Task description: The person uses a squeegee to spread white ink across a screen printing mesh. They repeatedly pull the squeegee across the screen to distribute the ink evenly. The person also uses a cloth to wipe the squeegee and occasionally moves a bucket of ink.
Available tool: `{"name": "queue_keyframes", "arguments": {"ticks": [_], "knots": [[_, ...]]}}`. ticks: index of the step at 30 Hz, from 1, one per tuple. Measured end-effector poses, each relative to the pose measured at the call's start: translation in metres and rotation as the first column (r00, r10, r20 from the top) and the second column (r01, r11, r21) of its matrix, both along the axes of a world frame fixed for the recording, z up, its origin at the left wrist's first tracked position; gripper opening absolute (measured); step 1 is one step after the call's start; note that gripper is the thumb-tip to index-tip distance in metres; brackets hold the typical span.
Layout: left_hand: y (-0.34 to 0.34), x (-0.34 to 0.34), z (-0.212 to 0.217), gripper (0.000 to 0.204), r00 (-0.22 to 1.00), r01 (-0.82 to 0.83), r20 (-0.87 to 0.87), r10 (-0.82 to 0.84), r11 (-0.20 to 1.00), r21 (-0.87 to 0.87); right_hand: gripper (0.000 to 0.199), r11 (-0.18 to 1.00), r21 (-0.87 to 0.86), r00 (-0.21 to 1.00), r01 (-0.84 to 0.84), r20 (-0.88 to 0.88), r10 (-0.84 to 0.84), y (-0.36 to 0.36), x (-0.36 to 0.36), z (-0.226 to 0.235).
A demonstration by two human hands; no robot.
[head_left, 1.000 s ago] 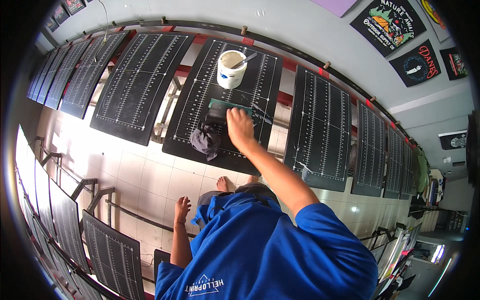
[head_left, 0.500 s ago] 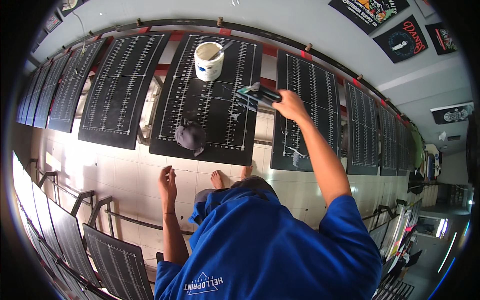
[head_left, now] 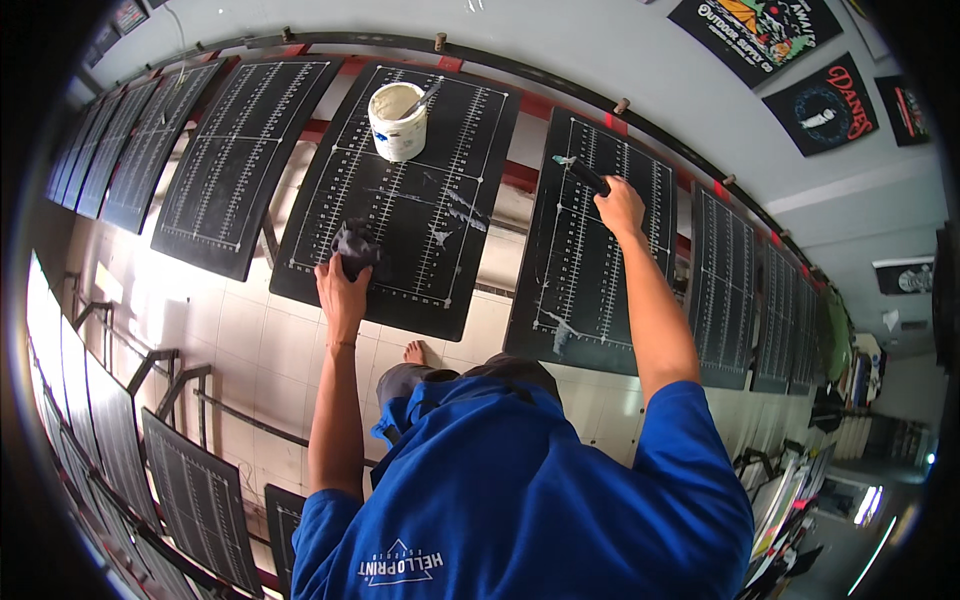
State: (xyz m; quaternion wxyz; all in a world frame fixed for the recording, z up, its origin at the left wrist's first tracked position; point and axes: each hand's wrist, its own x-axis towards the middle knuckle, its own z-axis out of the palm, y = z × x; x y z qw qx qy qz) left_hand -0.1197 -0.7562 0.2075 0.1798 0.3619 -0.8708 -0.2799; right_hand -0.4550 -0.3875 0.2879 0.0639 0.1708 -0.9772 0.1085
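Note:
My left hand (head_left: 343, 295) is at the near left of a black board (head_left: 405, 265) with white ruler markings, its fingers closed on a crumpled dark grey rag (head_left: 355, 245). My right hand (head_left: 620, 208) grips the black handle of a scraper (head_left: 588, 177). The scraper's greenish-white tip points away from me, over the neighbouring marked board (head_left: 560, 270) on the right. Toward the far end of the first board stands a white tub (head_left: 398, 143) of pale paste, with a stick-like tool leaning in it. Pale smears mark both boards.
More black boards (head_left: 245, 165) line up left and right along a red and black frame rail (head_left: 520, 72). Gaps part the boards. Behind me are further boards (head_left: 200, 500) and metal brackets (head_left: 180, 390). Pale floor tiles (head_left: 250, 350) show below, and prints hang on the wall.
My left hand has moved forward from beside the board onto the rag and closed on it. My right hand, with the scraper, has shifted right, over the neighbouring board.

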Motion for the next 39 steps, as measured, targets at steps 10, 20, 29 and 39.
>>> {"name": "queue_keyframes", "arguments": {"ticks": [10, 20, 29, 39], "knots": [[0.116, 0.030, 0.008, 0.040, 0.864, -0.448, -0.246, 0.439, 0.894, 0.021, 0.033, 0.870, 0.016, 0.870, -0.493, 0.033, 0.492, 0.035, 0.083, -0.022], [0.344, 0.164, -0.032, 0.019, 0.567, -0.438, -0.387, 0.727, 0.664, 0.606, 0.019, 0.644, -0.132, 0.643, -0.754, 0.055, 0.764, 0.072, 0.101, -0.004], [0.486, 0.177, -0.066, 0.025, 0.509, -0.488, -0.233, 0.828, 0.501, 0.715, 0.026, 0.444, -0.125, 0.433, -0.887, 0.108, 0.895, 0.134, 0.167, -0.009], [0.568, 0.181, -0.080, 0.034, 0.701, -0.512, 0.028, 0.712, 0.476, 0.715, 0.030, 0.042, -0.089, 0.047, -0.995, -0.056, 0.997, 0.048, 0.142, -0.018]]}}
